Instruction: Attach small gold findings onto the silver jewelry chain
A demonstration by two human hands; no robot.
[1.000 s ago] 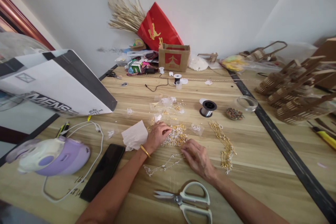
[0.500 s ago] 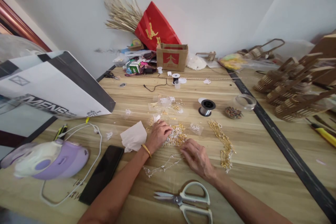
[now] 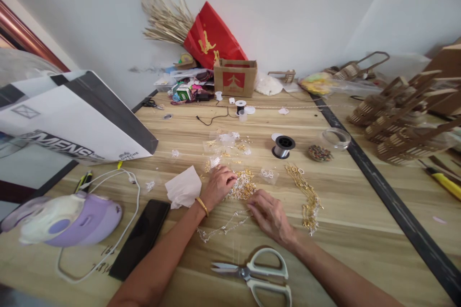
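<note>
Left hand (image 3: 219, 186) at the left edge of the pile (image 3: 243, 184) of small gold and silver pieces, fingers curled, tips close together; too small to tell whether anything is grasped. Right hand (image 3: 271, 211) just beside the pile's near right edge, thumb and forefinger drawn together at one end of the silver chain (image 3: 224, 228), apparently in a pinch. Remainder of chain slack on the table (image 3: 360, 211), in a loose loop near the bracelet (image 3: 202, 206) and beyond the scissors (image 3: 245, 273).

Possible faults, as judged: (a) loss of the chain's end through a weak pinch on very fine links; (b) snagging or knotting of the slack loop, from the bracelet dragged inward or a sharp pull at the right; (c) several pieces caught together, owing to mixed, interlocked shapes in the pile; (d) scatter towards the bag of rings (image 3: 267, 174), from a knuckle swept across; (e) chain hooked on the scissors, from slack drawn nearer the blades. Confusion with the gold chains (image 3: 310, 206), well apart at right, less likely.
</note>
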